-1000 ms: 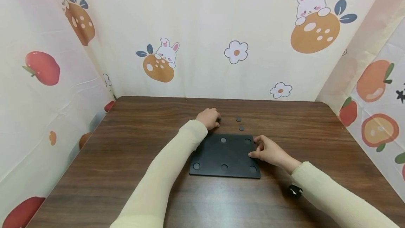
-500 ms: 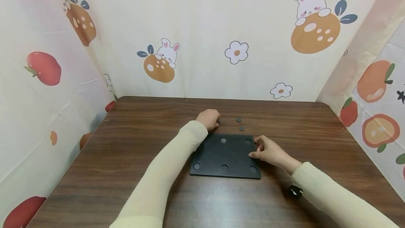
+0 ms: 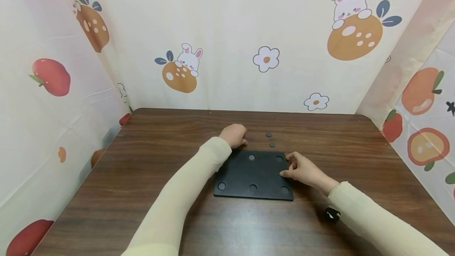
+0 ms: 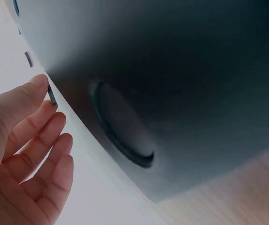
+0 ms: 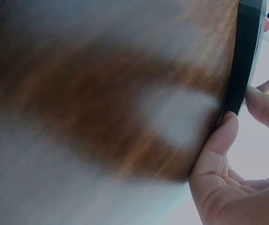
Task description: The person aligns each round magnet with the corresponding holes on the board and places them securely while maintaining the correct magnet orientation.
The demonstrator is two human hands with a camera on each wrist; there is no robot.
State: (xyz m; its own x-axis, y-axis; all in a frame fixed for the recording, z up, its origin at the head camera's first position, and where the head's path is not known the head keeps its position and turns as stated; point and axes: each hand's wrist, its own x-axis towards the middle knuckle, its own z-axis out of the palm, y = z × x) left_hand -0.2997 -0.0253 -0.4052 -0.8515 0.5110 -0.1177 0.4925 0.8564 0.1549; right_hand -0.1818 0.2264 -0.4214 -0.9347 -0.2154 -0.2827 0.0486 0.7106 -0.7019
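My left hand (image 3: pixel 234 135) is just beyond the far left part of a flat black board (image 3: pixel 254 173) with several round recesses. In the left wrist view its thumb and index finger pinch a small dark disc (image 4: pixel 52 95) seen edge-on, while the other fingers curl loosely. From the head view that disc is hidden by the hand. My right hand (image 3: pixel 302 170) holds the board's right edge between thumb and fingers; the board edge (image 5: pixel 243 58) shows between them in the right wrist view. Two loose dark discs, a farther one (image 3: pixel 268 134) and a nearer one (image 3: pixel 271 144), lie behind the board.
The brown wooden table (image 3: pixel 160 145) carries the board and discs. A pale curtain (image 3: pixel 227 70) with printed fruit and rabbits stands around its back and sides. A small black object (image 3: pixel 332 214) is at the right sleeve's cuff.
My left hand has shifted very slightly left and toward me, and the disc it held is now out of sight in the head view. The right hand and board stay put.
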